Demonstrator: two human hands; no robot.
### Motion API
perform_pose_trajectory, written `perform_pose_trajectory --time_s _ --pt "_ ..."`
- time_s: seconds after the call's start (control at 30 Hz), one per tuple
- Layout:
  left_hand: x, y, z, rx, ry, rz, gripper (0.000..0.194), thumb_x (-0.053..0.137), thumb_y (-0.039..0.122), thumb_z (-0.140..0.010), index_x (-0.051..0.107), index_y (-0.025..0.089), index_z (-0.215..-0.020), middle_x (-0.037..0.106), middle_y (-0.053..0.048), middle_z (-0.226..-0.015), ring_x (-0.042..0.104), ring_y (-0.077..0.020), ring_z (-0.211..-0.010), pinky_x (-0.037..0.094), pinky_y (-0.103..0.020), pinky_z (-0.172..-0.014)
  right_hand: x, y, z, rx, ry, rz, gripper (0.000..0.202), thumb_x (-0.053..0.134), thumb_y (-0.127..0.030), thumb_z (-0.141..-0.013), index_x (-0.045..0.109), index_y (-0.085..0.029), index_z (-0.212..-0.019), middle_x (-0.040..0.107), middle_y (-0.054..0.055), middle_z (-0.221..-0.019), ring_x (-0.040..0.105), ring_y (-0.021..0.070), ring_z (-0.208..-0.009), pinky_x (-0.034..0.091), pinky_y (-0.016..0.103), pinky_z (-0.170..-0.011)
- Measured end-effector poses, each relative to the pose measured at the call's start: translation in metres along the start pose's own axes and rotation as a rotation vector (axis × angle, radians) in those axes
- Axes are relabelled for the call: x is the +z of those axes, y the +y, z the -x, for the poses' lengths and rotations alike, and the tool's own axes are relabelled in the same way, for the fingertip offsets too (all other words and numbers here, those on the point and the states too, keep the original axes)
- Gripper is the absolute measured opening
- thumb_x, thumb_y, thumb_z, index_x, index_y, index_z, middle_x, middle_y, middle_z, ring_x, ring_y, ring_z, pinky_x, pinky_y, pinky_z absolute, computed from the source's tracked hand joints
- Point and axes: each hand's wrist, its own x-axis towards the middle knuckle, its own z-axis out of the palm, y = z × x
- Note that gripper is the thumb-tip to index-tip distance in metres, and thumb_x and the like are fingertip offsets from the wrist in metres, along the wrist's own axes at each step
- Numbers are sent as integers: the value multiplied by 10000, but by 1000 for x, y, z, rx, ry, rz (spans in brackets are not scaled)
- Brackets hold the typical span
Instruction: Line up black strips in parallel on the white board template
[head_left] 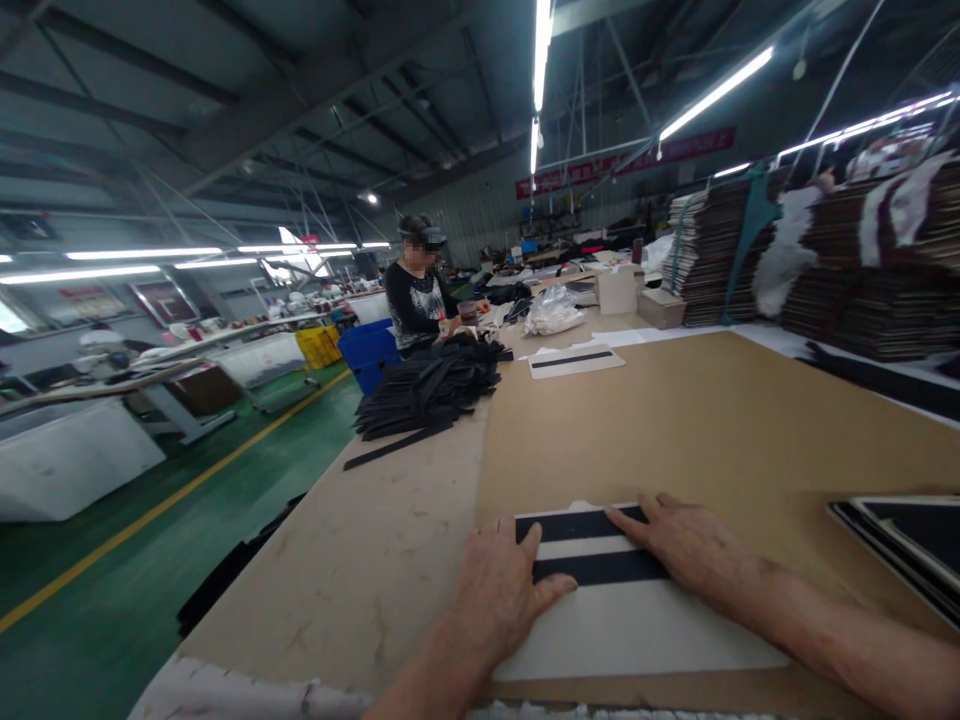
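A pale rectangular sheet lies flat on the brown board in front of me. Two black strips run across its upper part: a far strip and a near strip. My left hand rests at the left ends of the strips, its thumb and fingers spread on the sheet. Over the right ends lies my right hand, fingers stretched out, pressing on the far strip. Neither hand grips anything that I can see.
A heap of black strips sits at the table's left edge. Beyond it a person works. Another pale sheet with a strip lies farther back. Dark-edged panels are at right, and tall stacks of sheets stand behind.
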Motion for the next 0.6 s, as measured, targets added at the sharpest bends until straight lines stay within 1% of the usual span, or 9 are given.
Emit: perform_pose_trajectory --time_s 0.1,0.2,0.27,0.37,0.43,0.47,0.53,0.57,0.6 --pt "3 -8 6 0 32 17 577 538 610 -908 598 216 -1325 602 -157 -1219 555 -344 -1139 449 -516 -954 18 20 13 34 84 -45 658 396 16 -776 620 -287 -1314 668 134 -1080 650 254 -871 505 319 -618" --pt "3 -15 16 -4 70 30 482 524 536 -942 620 217 -1291 612 -129 -1246 546 -315 -1167 439 -497 -972 28 39 28 68 126 -61 664 377 34 -777 612 -268 -1319 667 119 -1092 633 244 -896 515 321 -652" --pt "6 -20 23 2 105 39 424 518 479 -957 621 234 -1287 610 -107 -1291 543 -294 -1187 435 -485 -994 28 49 35 65 118 -80 661 388 33 -783 599 -266 -1334 666 116 -1100 630 246 -917 519 338 -701" --pt "17 -30 30 40 157 52 405 493 433 -971 603 241 -1311 597 -86 -1357 540 -264 -1217 443 -456 -1021 16 56 41 93 63 -120 516 412 -16 -819 671 -227 -1213 661 130 -1066 626 270 -947 517 398 -782" --pt "29 -40 31 84 207 47 410 464 433 -980 607 236 -1309 611 -75 -1357 552 -246 -1220 465 -435 -1023 3 50 48 139 65 -182 443 399 -51 -857 691 -206 -1152 661 138 -1097 619 281 -1013 503 440 -865" --pt "37 -48 30 108 250 39 411 449 438 -982 619 236 -1297 623 -69 -1347 563 -239 -1215 476 -429 -1020 -4 42 53 164 82 -226 437 387 -66 -878 685 -201 -1167 658 142 -1149 609 282 -1070 488 454 -920" --pt "53 -66 24 175 350 19 393 469 464 -962 673 257 -1225 680 -48 -1264 629 -234 -1117 529 -403 -955 -13 18 61 171 130 -339 457 375 -102 -913 621 -179 -1290 603 154 -1324 550 277 -1224 433 451 -1045" --pt "62 -75 19 210 387 19 383 476 469 -954 677 282 -1221 686 -28 -1255 640 -227 -1104 540 -379 -940 -14 4 62 150 153 -398 444 405 -148 -925 594 -166 -1326 573 155 -1379 511 282 -1286 395 449 -1099" --pt "71 -85 13 250 429 27 368 482 461 -946 682 305 -1213 693 -9 -1243 652 -223 -1089 550 -358 -921 -12 -11 60 87 197 -465 442 457 -246 -943 553 -185 -1371 522 137 -1449 458 284 -1346 355 439 -1143"
